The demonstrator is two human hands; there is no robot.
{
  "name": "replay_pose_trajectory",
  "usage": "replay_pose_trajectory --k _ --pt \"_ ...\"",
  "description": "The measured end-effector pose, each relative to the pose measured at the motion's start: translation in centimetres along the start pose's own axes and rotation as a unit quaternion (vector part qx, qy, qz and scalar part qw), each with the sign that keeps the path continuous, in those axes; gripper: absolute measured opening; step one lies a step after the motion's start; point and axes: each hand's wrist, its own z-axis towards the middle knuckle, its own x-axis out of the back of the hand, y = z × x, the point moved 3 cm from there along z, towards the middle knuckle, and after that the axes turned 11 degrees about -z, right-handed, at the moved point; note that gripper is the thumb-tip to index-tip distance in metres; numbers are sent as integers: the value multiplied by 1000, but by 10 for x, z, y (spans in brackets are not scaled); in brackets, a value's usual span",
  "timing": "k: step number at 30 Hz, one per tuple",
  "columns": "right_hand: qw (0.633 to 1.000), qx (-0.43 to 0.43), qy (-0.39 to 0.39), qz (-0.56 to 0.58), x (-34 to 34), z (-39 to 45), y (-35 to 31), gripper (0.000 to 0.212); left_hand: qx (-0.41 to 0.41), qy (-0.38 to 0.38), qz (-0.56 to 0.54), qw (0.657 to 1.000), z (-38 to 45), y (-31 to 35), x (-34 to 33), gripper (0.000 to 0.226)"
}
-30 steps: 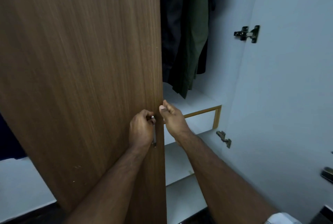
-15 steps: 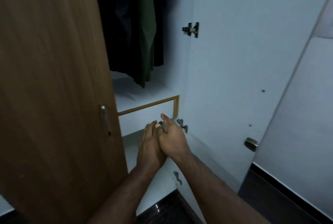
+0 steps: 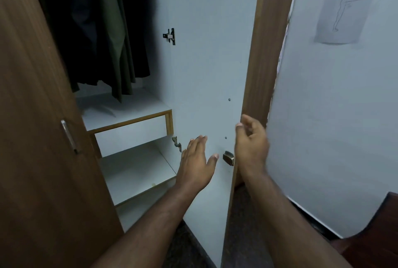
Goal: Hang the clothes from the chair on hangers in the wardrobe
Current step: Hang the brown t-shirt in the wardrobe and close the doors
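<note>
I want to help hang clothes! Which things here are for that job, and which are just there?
For the job: right door, left door, hanging clothes, left hand, right hand.

Just there: drawing on the wall, shelf.

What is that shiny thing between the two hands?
A small metal latch on the white inside of the open door, between the left hand and right hand, in the head view.
</note>
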Motion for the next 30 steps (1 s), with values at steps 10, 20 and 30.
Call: replay_pose_trajectory --k 10,20,30 --pt "984 -66 -156 45 -13 37 14 40 29 -8 2 1000 10 36 -12 60" --pt "991 -112 -68 40 -16 65 5 42 40 6 10 999 2 17 28 60" --pt "989 -61 -111 78 -40 8 -20 21 30 47 -55 997 17 22 30 61"
